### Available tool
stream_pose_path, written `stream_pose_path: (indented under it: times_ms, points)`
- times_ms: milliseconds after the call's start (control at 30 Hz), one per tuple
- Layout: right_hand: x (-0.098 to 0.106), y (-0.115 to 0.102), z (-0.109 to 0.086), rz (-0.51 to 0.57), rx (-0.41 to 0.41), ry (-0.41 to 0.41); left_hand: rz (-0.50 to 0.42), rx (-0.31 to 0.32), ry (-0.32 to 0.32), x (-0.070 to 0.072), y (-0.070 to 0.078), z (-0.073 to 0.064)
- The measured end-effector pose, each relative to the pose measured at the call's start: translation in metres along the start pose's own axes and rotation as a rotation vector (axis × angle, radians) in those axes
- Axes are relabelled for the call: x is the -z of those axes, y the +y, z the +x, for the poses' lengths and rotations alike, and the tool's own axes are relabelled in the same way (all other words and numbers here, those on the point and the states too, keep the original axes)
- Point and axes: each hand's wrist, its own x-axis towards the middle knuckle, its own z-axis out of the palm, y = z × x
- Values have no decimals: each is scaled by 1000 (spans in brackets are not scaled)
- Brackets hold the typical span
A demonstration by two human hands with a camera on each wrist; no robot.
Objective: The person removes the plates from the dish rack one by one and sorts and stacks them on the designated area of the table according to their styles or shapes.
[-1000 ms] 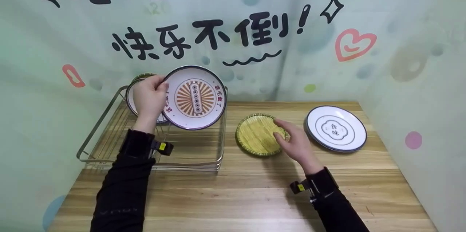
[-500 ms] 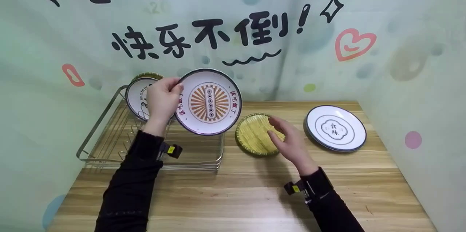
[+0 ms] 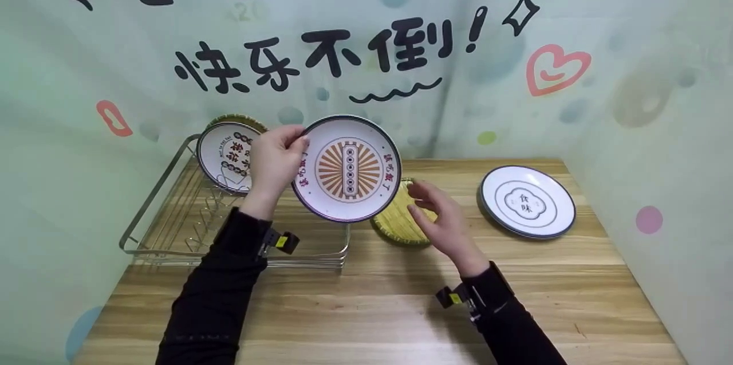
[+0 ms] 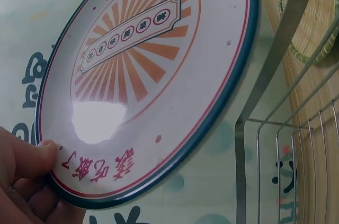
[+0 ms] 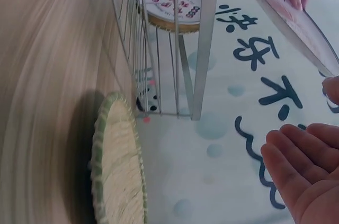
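Note:
My left hand point(image 3: 274, 161) pinches the left rim of a white plate point(image 3: 349, 173) with a dark edge and an orange sunburst print. The plate is raised with its printed face towards me, overlapping the rack's right end in the head view. In the left wrist view, thumb and fingers point(image 4: 29, 163) grip the rim. My right hand point(image 3: 444, 219) is open, its fingertips near the plate's right side and apart from it. Below lies a round woven mat point(image 3: 395, 226) with a green edge, partly hidden by the plate and hand.
A metal wire dish rack point(image 3: 303, 263) stands on the left of the wooden table point(image 3: 366, 319). In its back left corner leans another printed plate point(image 3: 220, 153), with a woven mat point(image 3: 237, 120) behind it. White plates point(image 3: 527, 201) lie stacked on the right. A printed cloth hangs behind.
My left hand has carried the plate rightwards and slightly down, away from the rack, uncovering the plate leaning there. My right hand has shifted left towards the held plate.

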Motion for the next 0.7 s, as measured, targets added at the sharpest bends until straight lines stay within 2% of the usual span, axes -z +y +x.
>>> stream_pose_path:
  times_ms: [167,333,433,567,700]
  points:
    - [-2,-33,7,26,25,-3,-13,-13,-21,-6,6,-6]
    - [-6,-39,9,93,8,4,-26,-36,-19,-9,8,-10]
    - [-9,-29,9,132,-17,9,-42,-54,-14,-10,9,-11]
    - [-13,-13,7,117,-37,44,-71,-62,-20,-12,10,-14]
    - [-14,-12,5,144,-64,86,-85,-67,-22,-14,12,-18]
